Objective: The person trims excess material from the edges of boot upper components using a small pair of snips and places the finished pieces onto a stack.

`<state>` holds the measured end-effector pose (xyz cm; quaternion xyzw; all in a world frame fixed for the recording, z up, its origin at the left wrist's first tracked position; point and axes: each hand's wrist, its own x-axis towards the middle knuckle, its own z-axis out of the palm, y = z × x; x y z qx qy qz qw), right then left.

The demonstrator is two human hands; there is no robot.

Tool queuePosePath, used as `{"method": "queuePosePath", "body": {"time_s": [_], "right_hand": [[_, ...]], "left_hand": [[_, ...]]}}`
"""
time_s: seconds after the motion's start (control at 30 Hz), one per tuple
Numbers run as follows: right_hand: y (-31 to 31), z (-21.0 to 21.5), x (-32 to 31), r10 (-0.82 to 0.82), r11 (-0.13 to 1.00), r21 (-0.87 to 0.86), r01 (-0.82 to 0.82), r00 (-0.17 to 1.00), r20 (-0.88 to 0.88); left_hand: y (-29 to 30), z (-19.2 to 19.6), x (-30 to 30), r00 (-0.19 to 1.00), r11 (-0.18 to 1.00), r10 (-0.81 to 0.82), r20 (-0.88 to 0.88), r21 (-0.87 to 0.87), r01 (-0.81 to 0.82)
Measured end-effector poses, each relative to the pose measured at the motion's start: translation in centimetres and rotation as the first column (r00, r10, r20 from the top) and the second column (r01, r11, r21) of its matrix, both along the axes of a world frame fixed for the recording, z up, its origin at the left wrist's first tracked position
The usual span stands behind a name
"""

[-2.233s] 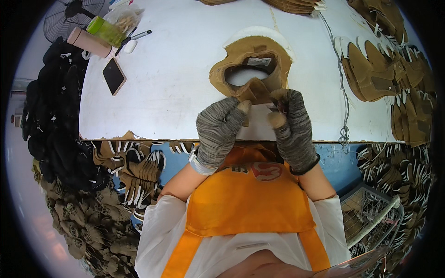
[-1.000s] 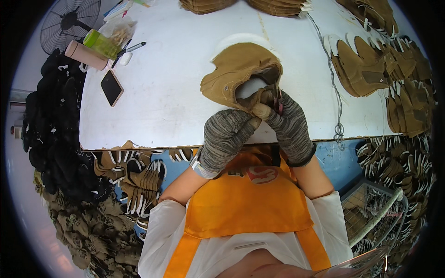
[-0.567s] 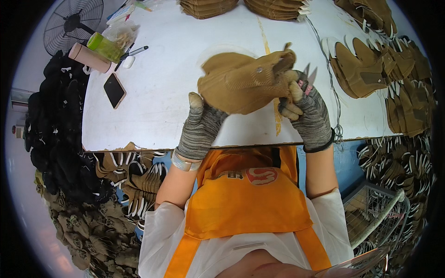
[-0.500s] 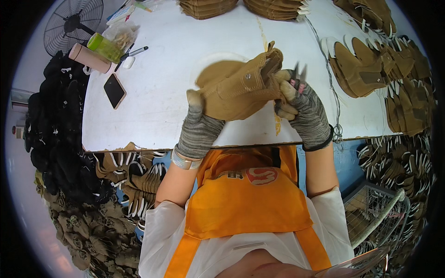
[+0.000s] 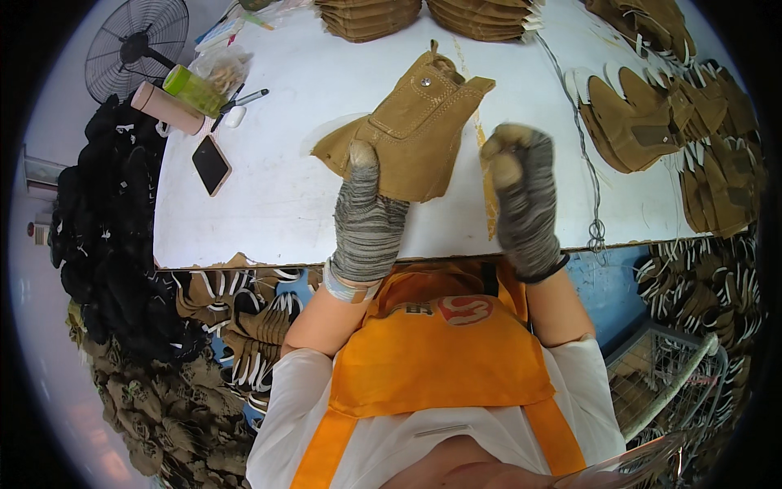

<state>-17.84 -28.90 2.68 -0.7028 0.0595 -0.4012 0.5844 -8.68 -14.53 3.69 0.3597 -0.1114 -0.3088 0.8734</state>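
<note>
Left hand (image 5: 368,218) clamped on tan boot upper (image 5: 411,122), raised for inspection. Right hand (image 5: 521,191) beside grip, fisted, contents indiscernible. Next likely: regrip, turn piece.

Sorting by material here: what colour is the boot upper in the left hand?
Tan-brown suede boot upper, held by the left hand; head view.

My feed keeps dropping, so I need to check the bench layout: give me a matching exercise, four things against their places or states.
Things:
1. tan suede boot upper
2. right hand
3. phone
4. fan

Places or states:
A. lying flat on the white table, left side
B. gloved, closed, apart from the boot upper
C. pinched in the gloved left hand
D. beyond the table's far left corner

Pairs: 1-C, 2-B, 3-A, 4-D
</note>
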Motion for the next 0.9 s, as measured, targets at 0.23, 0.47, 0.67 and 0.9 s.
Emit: {"method": "queuePosePath", "body": {"time_s": [0.23, 0.47, 0.67, 0.9], "right_hand": [[1.4, 0.0, 0.4, -0.185, 0.813, -0.576, -0.086, 0.9, -0.395], [1.6, -0.1, 0.1, -0.221, 0.851, -0.522, -0.059, 0.862, -0.456], [0.3, -0.6, -0.2, -0.269, 0.652, -0.756, -0.061, 0.913, -0.306], [-2.0, 1.8, -0.7, -0.131, 0.988, 0.063, 0.142, 0.979, -0.157]], "left_hand": [[-0.4, -1.3, -0.4, 0.993, 0.997, -0.04, 0.108, 0.073, 0.033], [-0.5, -1.7, -0.8, 0.992, 0.998, -0.039, 0.117, 0.058, 0.033], [-0.6, -1.3, -1.1, 0.983, 0.99, -0.061, 0.176, 0.135, 0.037], [-0.5, -2.8, -1.6, 0.938, 0.941, -0.087, 0.335, 0.336, -0.033]]}}
